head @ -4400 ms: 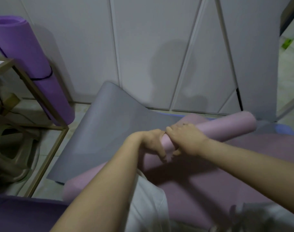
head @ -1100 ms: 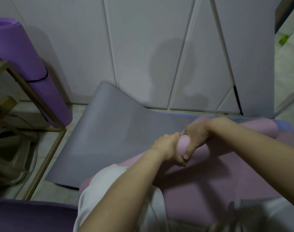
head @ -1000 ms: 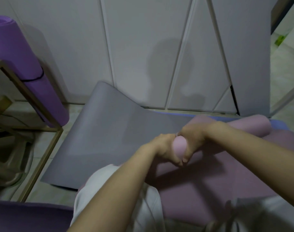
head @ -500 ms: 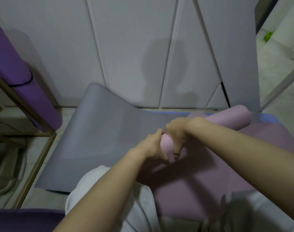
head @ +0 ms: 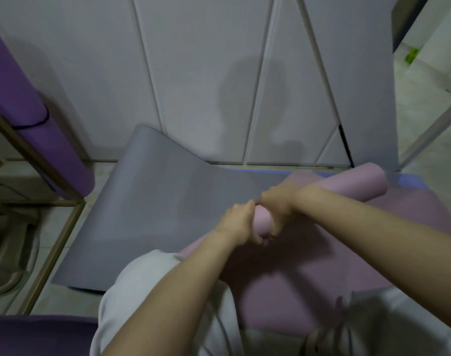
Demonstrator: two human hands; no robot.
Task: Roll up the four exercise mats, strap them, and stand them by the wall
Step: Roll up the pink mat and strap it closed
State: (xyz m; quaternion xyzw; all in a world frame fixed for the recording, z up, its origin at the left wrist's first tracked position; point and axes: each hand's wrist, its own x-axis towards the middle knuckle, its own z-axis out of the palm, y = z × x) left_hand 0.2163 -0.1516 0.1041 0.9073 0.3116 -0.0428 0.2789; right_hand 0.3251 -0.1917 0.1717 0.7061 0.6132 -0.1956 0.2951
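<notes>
Both hands meet at the centre of the frame on a pink mat (head: 355,183) that is partly rolled. Its left hand (head: 241,222) curls its fingers round the roll from the near-left side, and the right hand (head: 277,206) wraps over the top just beside it, fingers bent down the near face; a short pale stretch of roll shows between the two. From the hands the roll runs up and right to its open end at the right of the frame, while the unrolled part spreads toward the lower right under the right forearm.

Left of the hands a grey mat (head: 168,206) lies flat, its far end curling up against the white panelled wall (head: 193,73). A blue mat (head: 411,181) peeks out beneath at the right. In the upper left a rolled purple mat (head: 27,119) leans at the wall, bound by a black strap (head: 43,119), behind a gold metal frame (head: 47,176). Another dark purple mat (head: 27,332) crosses the lower left corner.
</notes>
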